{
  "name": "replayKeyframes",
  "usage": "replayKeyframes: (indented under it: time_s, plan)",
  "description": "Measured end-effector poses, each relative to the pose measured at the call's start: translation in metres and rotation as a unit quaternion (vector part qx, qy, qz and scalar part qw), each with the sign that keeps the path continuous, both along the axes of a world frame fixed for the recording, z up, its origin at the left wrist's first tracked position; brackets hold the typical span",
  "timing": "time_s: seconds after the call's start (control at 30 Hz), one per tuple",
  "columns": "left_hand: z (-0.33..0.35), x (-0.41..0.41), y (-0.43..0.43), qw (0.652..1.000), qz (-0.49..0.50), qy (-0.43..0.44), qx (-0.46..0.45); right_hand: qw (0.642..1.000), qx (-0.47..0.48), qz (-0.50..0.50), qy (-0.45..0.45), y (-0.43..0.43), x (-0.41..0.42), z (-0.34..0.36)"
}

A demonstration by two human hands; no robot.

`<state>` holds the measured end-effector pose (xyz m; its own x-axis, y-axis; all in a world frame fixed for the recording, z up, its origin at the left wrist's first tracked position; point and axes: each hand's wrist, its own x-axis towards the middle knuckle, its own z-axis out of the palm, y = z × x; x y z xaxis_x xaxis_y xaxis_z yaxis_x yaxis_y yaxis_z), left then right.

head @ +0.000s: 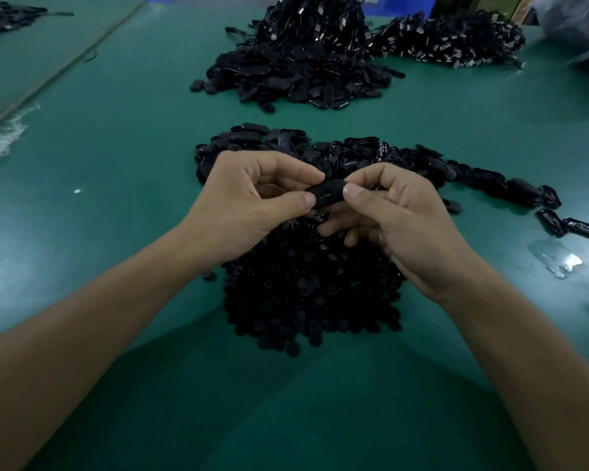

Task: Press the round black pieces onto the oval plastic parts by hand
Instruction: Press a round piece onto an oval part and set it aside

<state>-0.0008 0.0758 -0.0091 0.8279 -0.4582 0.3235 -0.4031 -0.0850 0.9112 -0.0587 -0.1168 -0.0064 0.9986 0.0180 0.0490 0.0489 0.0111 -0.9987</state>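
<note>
Both hands meet over the middle of the green table (116, 164). My left hand (252, 202) pinches the left end of a black oval plastic part (327, 193) between thumb and forefinger. My right hand (398, 226) pinches its right end the same way. Whether a round piece sits on the oval part I cannot tell. Under the hands lies a heap of small round black pieces (306, 294). Behind the hands a spread of loose black oval parts (405, 161) trails off to the right.
A tall pile of oval parts with cords (303, 62) stands farther back, with another dark pile (453, 42) to its right. A scrap of clear plastic (555, 260) lies at the right. A seam between table sections (65, 66) runs at the left.
</note>
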Motion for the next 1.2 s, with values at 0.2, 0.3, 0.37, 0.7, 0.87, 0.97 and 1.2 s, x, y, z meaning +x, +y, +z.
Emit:
replayKeyframes:
  time_s: [0.2,0.3,0.37,0.7,0.87,0.97,1.2]
  plan:
    - [-0.003,0.002,-0.001,0.999,0.002,0.009,-0.037,1.000,-0.020,-0.006,-0.007,0.000,-0.001,0.000]
    - [-0.006,0.005,-0.001,0.997,0.048,0.021,-0.059,0.987,-0.142,-0.051,-0.047,0.000,-0.002,-0.003]
    - [-0.010,0.010,0.001,0.993,0.091,0.029,-0.071,0.956,-0.269,-0.075,-0.095,-0.002,-0.003,-0.006]
    - [-0.020,0.017,0.007,0.983,0.139,0.058,-0.103,0.862,-0.498,0.051,-0.075,-0.002,-0.008,-0.005]
    - [-0.022,0.016,0.006,0.981,0.145,0.072,-0.104,0.878,-0.471,0.053,-0.072,-0.003,-0.009,-0.004]
    - [-0.022,0.016,0.005,0.983,0.145,0.063,-0.097,0.895,-0.435,0.040,-0.094,-0.003,-0.009,-0.003]
    - [-0.022,0.014,0.005,0.986,0.137,0.045,-0.082,0.930,-0.339,-0.033,-0.137,-0.016,-0.005,0.003]
